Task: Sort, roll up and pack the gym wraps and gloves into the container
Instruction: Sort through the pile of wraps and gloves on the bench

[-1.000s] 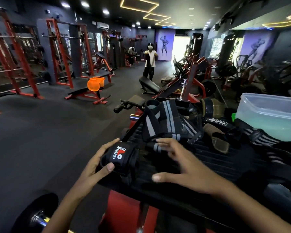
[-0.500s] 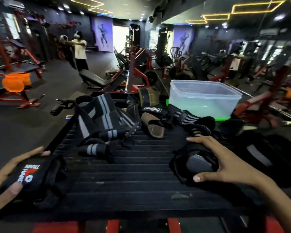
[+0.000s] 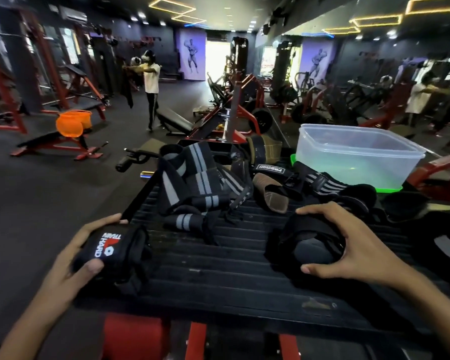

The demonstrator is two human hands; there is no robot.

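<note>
a: fingers first — what do i have on the left hand (image 3: 70,266)?
b: curled round a black glove (image 3: 112,252) printed "train hard", thumb over the near edge, fingertips on the far edge. it sits at the left edge of the ribbed black counter (image 3: 218,271).
a: and on my right hand (image 3: 348,245)?
b: i see those fingers arched wide over a second black glove (image 3: 299,245), thumb against its near side, index tip on its far side. the glove rests on the counter, right of centre.
a: where are the wraps?
b: a heap of black wraps with grey stripes (image 3: 195,183) lies at the far middle of the counter. one small rolled striped wrap (image 3: 185,220) lies just in front of it. a tan-palmed glove (image 3: 270,194) lies to the right of the heap, near a strap labelled "pro iron" (image 3: 269,169).
a: and the container?
b: the clear plastic container (image 3: 359,154) stands at the far right of the counter on a green lid (image 3: 390,189); i see nothing inside it. more dark straps lie in front of it, too dim for me to tell apart.
</note>
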